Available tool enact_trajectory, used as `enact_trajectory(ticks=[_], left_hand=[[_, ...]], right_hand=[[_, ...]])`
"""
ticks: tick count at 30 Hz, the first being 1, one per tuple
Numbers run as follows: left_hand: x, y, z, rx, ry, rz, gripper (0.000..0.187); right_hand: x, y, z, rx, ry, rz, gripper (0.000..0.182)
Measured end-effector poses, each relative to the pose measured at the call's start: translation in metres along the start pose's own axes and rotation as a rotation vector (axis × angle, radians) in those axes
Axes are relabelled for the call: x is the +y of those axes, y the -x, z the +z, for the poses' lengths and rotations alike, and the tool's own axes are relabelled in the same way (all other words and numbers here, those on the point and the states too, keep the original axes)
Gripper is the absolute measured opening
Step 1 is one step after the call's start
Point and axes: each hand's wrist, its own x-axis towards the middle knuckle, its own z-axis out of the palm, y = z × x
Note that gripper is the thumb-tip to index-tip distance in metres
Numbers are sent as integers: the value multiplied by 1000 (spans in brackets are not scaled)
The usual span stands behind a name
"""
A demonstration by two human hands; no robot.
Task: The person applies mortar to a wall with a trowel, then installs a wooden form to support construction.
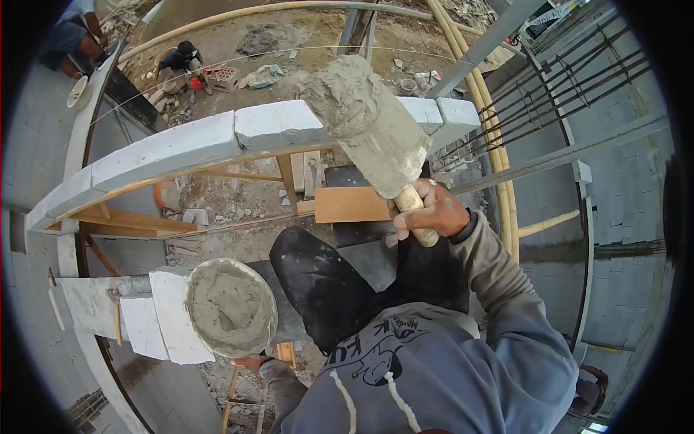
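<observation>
My right hand (pixel 432 211) is closed round the wooden handle of a trowel (pixel 387 155). A thick heap of wet grey mortar (pixel 343 94) lies on its blade, which overlaps a row of white blocks (pixel 278 124) in view. At the lower left my left hand (pixel 249 362) is at the bottom rim of a round bucket (pixel 273 307) of mortar; most of its fingers are hidden beneath or behind the bucket. White blocks (pixel 173 318) stand directly left of the bucket.
Bamboo poles (pixel 499 166) and steel bars (pixel 571 87) rise at the right. A wooden board (pixel 350 205) lies before my knees. Down on the ground, one person (pixel 181 61) crouches near bricks (pixel 223 78); another person (pixel 76 36) is at the upper left.
</observation>
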Motion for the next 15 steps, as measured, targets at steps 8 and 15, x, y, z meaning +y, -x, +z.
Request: enact_trajectory(ticks=[8,15], left_hand=[[-16,-42,-12,213,-259,-47,95],[-17,-47,-8,196,-251,-26,99]], right_hand=[[75,13,-134,557,-35,29,29],[107,-8,-234,889,229,207,20]])
